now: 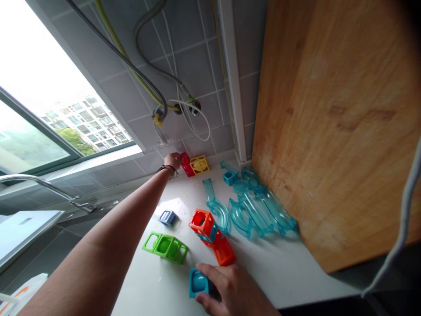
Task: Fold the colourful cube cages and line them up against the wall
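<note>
1. The left hand is stretched far out to the back of the white table, at the tiled wall. Its fingers are closed on the red block, its grip shut around the block's upper corner.
2. The red block stands at the back edge of the table, touching the yellow block on its right side.
3. The right hand rests at the near edge of the table, its grip wrapped around the teal block: fingers lie over the block's top and right side, the thumb below it.
4. Just beyond the right hand sits a cluster of orange blocks with a blue piece wedged between them.
5. To the left of that cluster lies the green block, and further back a small blue block, each apart from the others.
6. A heap of clear turquoise track pieces lies to the right, against the foot of a large wooden board that leans on the wall.
7. Hoses run down the tiles to outlets above the red block. A window and a tap are to the left.
</note>
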### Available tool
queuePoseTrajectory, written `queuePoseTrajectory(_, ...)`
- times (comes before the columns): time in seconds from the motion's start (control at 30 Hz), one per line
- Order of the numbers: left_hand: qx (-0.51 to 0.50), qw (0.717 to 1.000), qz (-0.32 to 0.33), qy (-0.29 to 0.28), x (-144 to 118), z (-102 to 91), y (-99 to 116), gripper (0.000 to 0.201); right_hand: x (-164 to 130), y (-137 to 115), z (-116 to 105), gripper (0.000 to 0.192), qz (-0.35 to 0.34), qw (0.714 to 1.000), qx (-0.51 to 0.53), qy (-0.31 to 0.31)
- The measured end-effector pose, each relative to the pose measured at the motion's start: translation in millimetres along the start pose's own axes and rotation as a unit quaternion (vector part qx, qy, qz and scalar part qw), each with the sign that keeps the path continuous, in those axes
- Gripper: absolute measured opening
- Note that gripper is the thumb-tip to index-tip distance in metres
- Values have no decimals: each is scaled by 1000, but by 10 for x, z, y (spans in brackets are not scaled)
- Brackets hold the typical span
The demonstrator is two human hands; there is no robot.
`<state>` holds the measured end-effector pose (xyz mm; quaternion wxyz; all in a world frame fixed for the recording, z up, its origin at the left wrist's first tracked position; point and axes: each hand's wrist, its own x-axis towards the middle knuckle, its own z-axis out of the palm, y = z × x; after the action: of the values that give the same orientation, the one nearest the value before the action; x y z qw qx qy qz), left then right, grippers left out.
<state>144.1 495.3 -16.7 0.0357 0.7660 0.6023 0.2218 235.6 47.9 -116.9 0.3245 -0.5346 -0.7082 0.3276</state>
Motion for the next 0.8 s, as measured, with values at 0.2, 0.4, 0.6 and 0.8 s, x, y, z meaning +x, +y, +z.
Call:
queuePoseTrajectory(0.2, -7, 1000, -13, 7, 32, 94, 26, 33, 14, 48, 24, 56, -12, 1000, 0, 2)
queuePoseTrajectory(0.4, -3, 1000, -12, 1, 21, 150, 22, 31, 16, 65, 51, 56, -15, 1000, -2, 9)
queuePoseTrajectory(0.6, 7, 1000, -13, -4, 14, 179, 48, 34, 5, 73, 85, 55, -16, 1000, -8, 19)
queuePoseTrajectory(0.8, 6, 999, -43, -18, -27, 233, 83, 39, 3, 70, 71, 55, -24, 999, -17, 23)
